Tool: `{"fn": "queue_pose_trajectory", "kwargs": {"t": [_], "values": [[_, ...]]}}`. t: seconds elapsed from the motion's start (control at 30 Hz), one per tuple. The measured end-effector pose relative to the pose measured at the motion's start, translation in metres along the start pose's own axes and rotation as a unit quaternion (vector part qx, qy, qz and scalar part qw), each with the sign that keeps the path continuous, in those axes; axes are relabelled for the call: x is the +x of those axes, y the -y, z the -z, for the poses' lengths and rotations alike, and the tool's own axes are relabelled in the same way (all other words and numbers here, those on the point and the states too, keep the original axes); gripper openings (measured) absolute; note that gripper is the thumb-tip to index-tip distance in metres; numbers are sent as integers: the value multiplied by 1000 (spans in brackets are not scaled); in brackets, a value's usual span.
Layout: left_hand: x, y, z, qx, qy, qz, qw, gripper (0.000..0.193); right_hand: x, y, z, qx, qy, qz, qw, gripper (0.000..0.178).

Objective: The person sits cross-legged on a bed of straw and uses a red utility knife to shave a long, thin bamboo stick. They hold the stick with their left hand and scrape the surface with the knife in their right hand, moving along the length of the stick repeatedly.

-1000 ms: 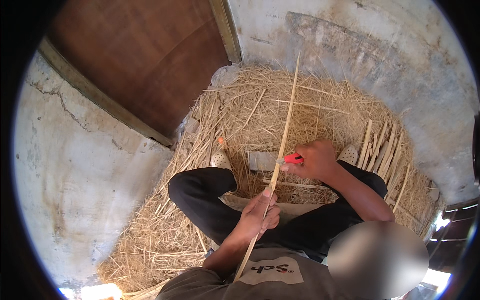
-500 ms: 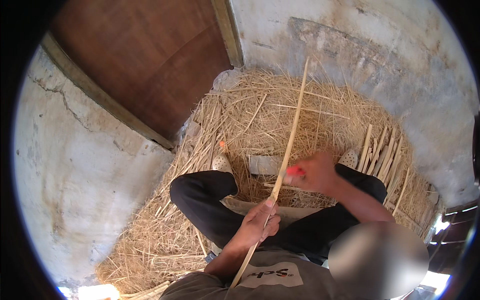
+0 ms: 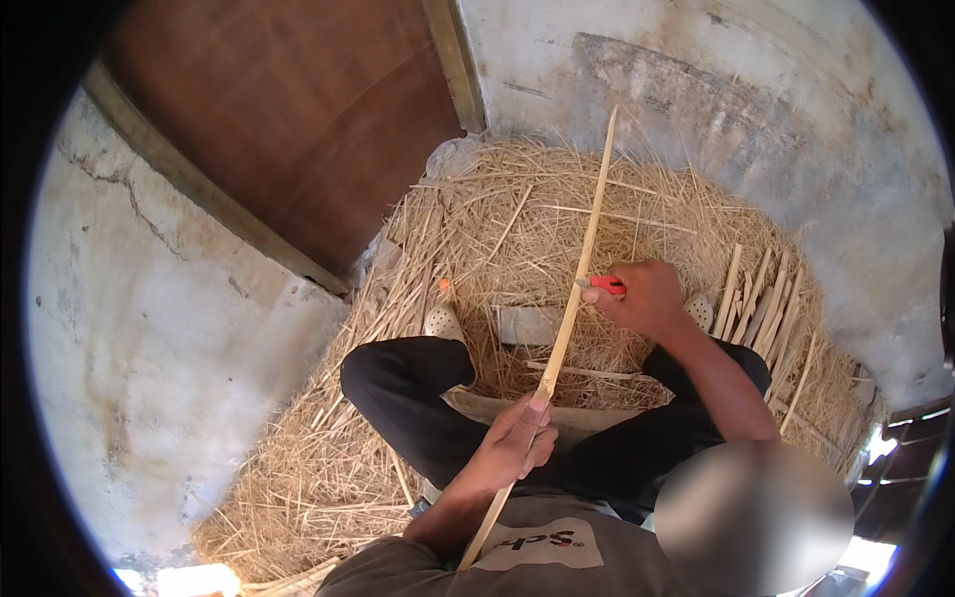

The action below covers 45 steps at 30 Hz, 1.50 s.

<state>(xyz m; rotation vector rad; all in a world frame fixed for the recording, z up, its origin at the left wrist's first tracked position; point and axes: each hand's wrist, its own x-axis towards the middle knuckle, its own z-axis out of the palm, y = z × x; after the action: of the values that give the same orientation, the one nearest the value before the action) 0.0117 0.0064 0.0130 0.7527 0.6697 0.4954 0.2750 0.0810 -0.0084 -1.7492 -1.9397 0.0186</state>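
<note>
A long, pale split strip of bamboo or wood (image 3: 563, 338) slants from my chest up towards the far wall. My left hand (image 3: 515, 443) is closed around its lower part, just below a node. In my right hand (image 3: 647, 297) is a red-handled knife (image 3: 608, 286), gripped in closed fingers. Its short blade meets the right edge of the strip, around the middle of its upper length. The strip's near end rests against my grey shirt.
Straw-like shavings (image 3: 477, 229) cover the floor around my legs. Several split sticks (image 3: 761, 308) lie in a bundle at the right. A small wooden block (image 3: 527, 325) sits between my feet. Stained walls (image 3: 736, 109) and a brown door (image 3: 298, 119) bound the corner.
My right hand has moved up and away along the strip with the knife. My left hand keeps its grip in nearly the same place.
</note>
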Motion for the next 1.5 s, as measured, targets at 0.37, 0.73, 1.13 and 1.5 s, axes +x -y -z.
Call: {"fn": "queue_pose_trajectory", "kwargs": {"t": [0.37,0.73,1.13,1.5], "values": [[-5,-1,-1,-17,17,4,1000,37,8,-12,3,-15,-73,55,996,62],[-15,0,5,-15,45,39,998,40,44,-54,13,-76,-74,-104,989,66],[-49,0,40,59,94,96,989,41,59,-135,34,-110,-62,-207,970,73],[-39,15,40,69,131,151,977,35,51,-247,26,-172,-138,-370,903,80]]}}
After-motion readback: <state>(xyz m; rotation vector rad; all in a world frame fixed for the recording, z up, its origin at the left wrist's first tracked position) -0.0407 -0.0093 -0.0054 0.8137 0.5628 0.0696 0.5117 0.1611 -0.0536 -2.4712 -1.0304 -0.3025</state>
